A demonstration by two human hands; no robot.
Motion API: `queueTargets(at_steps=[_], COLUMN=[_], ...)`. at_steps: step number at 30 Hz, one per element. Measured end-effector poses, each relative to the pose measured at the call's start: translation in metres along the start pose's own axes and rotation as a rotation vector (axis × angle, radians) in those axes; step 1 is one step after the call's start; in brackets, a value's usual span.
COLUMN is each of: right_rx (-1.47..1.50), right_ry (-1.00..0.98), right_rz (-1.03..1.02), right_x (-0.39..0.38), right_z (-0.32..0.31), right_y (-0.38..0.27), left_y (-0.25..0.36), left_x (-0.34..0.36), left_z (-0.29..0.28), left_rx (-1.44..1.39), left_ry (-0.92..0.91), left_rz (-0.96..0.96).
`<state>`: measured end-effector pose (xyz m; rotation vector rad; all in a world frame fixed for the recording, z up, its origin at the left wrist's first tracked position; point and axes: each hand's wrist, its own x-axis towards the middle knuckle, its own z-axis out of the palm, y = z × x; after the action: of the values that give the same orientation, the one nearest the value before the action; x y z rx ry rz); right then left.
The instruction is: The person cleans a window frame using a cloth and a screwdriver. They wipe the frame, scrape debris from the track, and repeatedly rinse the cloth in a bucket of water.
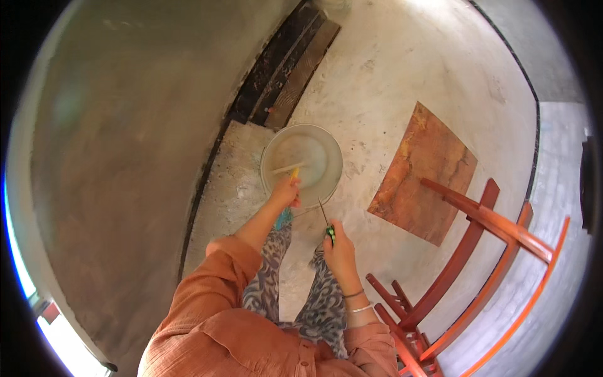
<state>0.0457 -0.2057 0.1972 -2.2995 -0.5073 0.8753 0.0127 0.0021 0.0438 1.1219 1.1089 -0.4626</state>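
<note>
My left hand (286, 192) is closed around a small yellow piece (294, 172) over a round, pale bucket (340, 151). A pale, narrow strip (281, 169) crosses by its tip; whether the two are joined I cannot tell. Just right of the bucket's near rim, my right hand (340, 250) grips a tool with a green and black handle (330, 234). Its thin, dark, pointed blade (323, 213) points up toward the rim; its exact kind is unclear. The bucket's inside looks pale and cloudy, and I cannot make out its contents.
A brown marbled board (424, 173) lies on the floor to the right. Beside it stands a reddish wooden chair frame (452, 270), close to my right arm. Dark planks (286, 66) lie along the wall (119, 144) at the left. My legs (319, 308) are just below the bucket.
</note>
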Motion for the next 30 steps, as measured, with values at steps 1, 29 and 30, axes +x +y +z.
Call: queueTargets(at_steps=[1,29,30], right_rx=[-0.070,-0.227,-0.206], right_ry=[0.022,-0.271,-0.245], right_rz=[-0.082,0.145,0.087], right_x=[0.029,0.182,0.166], right_z=[0.009,0.047,0.037], right_y=[0.010,0.064,0.059], left_y=[0.001,-0.063,-0.037], left_x=[0.034,0.114,0.079], left_z=[0.006,0.045,0.044], left_rx=[0.090,-0.559,-0.698], left_ry=[0.060,0.117,0.168], left_rz=[-0.012,-0.513,-0.539])
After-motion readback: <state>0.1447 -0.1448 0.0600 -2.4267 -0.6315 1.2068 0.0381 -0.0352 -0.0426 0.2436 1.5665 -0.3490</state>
